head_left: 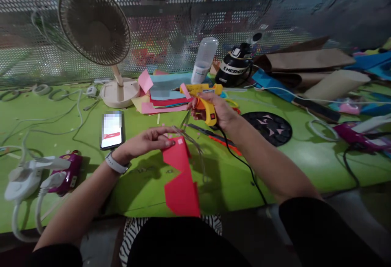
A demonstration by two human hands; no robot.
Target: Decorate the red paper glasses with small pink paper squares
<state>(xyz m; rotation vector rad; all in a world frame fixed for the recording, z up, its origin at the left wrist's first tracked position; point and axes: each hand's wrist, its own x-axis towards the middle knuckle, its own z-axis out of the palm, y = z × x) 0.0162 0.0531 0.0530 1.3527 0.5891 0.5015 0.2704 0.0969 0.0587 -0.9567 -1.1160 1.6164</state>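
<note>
My left hand [152,140], with a white watch on the wrist, pinches the upper end of a folded red paper piece [180,179] with angled notches. A small pale square shows near the pinched end. My right hand [218,108] is wrapped round the handle of a yellow hot glue gun [210,114], whose nozzle points left and whose black cord trails down towards me. Thin greyish strands [197,149] hang beside the red paper; what they are is blurred. Beneath the right hand lie a dark, slim tool [198,130] and an orange-handled one [227,145].
Behind my hands are coloured paper sheets [166,88], a clear bottle [205,57] and a black jug [233,65]. A fan [117,92] and a phone [112,130] stand left. Power strips [65,173] with cords lie nearer me. Right are a black round mat [265,126] and rolled sheets [336,86].
</note>
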